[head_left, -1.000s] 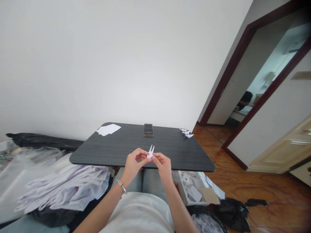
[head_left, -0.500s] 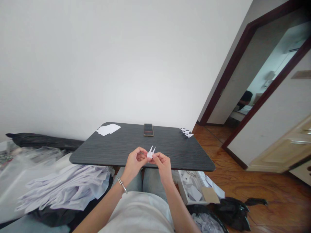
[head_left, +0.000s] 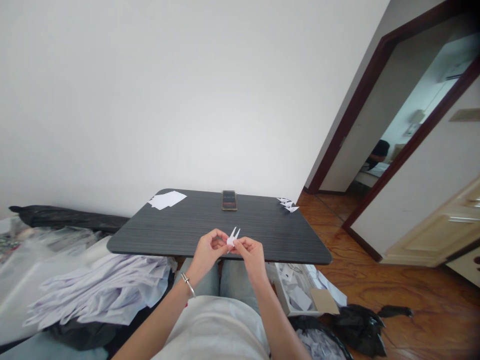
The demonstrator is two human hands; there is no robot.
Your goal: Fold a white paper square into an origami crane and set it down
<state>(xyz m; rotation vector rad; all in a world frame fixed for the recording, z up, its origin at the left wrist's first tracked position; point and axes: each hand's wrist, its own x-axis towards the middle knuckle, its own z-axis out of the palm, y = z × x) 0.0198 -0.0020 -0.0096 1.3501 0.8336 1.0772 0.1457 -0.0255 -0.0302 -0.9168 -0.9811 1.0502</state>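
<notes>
A small folded white paper figure with two thin upright points is held over the near edge of the dark table. My left hand pinches its left side between thumb and fingers. From the right, my right hand is closed on its other side, thumb and index finger near the base of the points. The lower part of the paper is partly hidden by my fingertips. Several folded paper cranes stand in a row at the table's far right corner. White paper sheets lie at the far left.
A phone lies at the table's back middle, near the wall. Below the right edge sit an open white box of papers and black plastic bags. A heap of white cloth is at the left. A doorway opens at right.
Both hands and the paper figure stay in nearly the same place. The figure has tilted slightly, and its two points lean a little more to the right.
</notes>
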